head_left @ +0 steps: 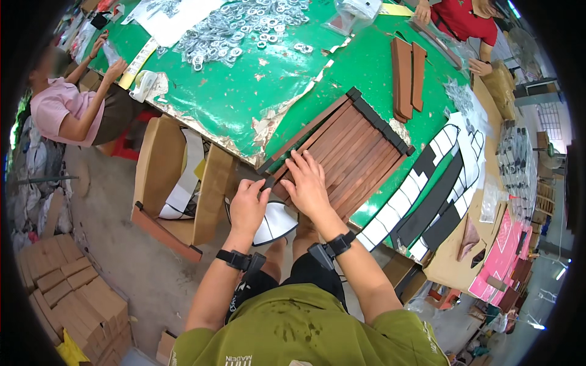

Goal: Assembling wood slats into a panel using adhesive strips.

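I watch the brown slats [351, 161] lying side by side mid-frame on the green counter [226, 97], black caps [381, 124] along their upper-right ends. The right hand [310, 189] spreads its fingers over their lower-left ends; the left hand [248, 210] seems to pinch a small black piece [269, 182] just beside. I'd keep the right hand steady so the slats stay aligned, and hold the piece square. White-and-black strips [406, 188] lie at right.
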{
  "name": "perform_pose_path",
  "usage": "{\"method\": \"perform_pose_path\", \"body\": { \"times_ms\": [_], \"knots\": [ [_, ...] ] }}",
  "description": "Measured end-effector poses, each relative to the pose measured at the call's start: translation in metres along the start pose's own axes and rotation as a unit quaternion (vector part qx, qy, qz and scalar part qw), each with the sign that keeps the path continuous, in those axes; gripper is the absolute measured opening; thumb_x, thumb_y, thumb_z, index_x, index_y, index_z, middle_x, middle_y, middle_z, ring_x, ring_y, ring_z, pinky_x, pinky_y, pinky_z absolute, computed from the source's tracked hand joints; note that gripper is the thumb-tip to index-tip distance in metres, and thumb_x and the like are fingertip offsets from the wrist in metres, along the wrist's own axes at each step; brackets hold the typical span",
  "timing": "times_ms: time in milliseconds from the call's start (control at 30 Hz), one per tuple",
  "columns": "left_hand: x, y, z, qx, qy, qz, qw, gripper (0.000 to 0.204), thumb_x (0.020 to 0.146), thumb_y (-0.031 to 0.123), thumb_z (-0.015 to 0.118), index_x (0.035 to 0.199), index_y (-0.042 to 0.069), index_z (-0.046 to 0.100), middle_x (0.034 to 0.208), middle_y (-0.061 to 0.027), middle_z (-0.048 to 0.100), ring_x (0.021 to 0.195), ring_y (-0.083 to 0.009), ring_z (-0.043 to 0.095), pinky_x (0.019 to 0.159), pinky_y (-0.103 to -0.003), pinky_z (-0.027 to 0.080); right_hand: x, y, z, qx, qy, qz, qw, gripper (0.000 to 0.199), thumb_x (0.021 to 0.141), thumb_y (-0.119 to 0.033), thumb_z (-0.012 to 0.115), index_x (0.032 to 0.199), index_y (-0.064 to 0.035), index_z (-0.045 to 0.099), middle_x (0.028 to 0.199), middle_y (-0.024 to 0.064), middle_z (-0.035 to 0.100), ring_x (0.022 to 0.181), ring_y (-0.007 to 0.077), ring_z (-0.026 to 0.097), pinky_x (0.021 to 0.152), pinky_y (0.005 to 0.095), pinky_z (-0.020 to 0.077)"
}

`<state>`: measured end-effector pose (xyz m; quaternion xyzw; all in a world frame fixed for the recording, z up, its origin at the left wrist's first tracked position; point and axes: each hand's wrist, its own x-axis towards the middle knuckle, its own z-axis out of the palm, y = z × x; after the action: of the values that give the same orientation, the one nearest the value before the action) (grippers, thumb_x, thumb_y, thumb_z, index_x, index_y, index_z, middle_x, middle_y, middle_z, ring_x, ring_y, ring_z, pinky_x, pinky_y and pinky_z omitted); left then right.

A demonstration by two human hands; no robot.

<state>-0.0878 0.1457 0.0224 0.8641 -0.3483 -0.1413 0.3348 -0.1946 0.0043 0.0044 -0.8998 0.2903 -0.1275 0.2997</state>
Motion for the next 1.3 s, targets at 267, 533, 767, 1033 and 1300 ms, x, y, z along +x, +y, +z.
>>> {"method": "perform_pose_path", "body": {
  "times_ms": [267,533,767,1033,1300],
  "knots": [
    [0.012,0.002,0.015,0.065,0.008,0.002,0.998,0.024,0.086,0.022,0.071,0.106,0.008,0.069,0.096,-0.0072,0.063,0.081,-0.0297,0.066,0.067,-0.04,0.054,0.006,0.012,0.002,-0.093,-0.065,-0.038,0.993,0.051,0.087,-0.031,0.068,0.136,-0.0176,0.058,0.155,0.003,0.037,0.142,0.0302,0.031,0.113,0.0498,0.0268],
    [0.02,0.003,0.018,0.109,0.01,0.043,0.993,0.024,0.085,0.022,0.072,0.106,0.01,0.069,0.094,-0.0062,0.062,0.075,-0.0286,0.066,0.063,-0.039,0.054,0.006,0.011,0.003,-0.083,-0.068,-0.017,0.994,0.054,0.086,-0.034,0.068,0.138,-0.0224,0.056,0.158,0.0077,0.03,0.144,0.0294,0.028,0.114,0.0513,0.024],
    [0.027,0.008,0.02,0.114,0.005,0.013,0.993,0.024,0.085,0.023,0.072,0.105,0.011,0.07,0.091,-0.0067,0.061,0.075,-0.0298,0.066,0.063,-0.04,0.053,0.004,0.011,0.001,-0.084,-0.076,-0.016,0.993,0.055,0.087,-0.034,0.067,0.139,-0.022,0.055,0.158,0.0074,0.03,0.144,0.0288,0.028,0.114,0.0506,0.024],
    [0.026,0.01,0.02,0.113,-0.02,-0.006,0.993,0.023,0.085,0.024,0.072,0.103,0.009,0.072,0.092,-0.0074,0.06,0.077,-0.0293,0.066,0.065,-0.039,0.053,0.002,0.014,0.002,-0.074,-0.067,-0.023,0.995,0.053,0.089,-0.035,0.066,0.139,-0.0218,0.055,0.158,0.0068,0.03,0.145,0.0282,0.028,0.115,0.0491,0.0239],
    [0.025,0.004,0.025,0.082,-0.009,-0.002,0.997,0.023,0.085,0.022,0.073,0.103,0.007,0.072,0.09,-0.0086,0.059,0.077,-0.0292,0.064,0.065,-0.039,0.052,0.002,0.014,0.002,-0.075,-0.071,-0.023,0.994,0.054,0.089,-0.036,0.065,0.14,-0.022,0.054,0.158,0.0066,0.03,0.145,0.0278,0.027,0.115,0.0488,0.0236]
  ]
}}
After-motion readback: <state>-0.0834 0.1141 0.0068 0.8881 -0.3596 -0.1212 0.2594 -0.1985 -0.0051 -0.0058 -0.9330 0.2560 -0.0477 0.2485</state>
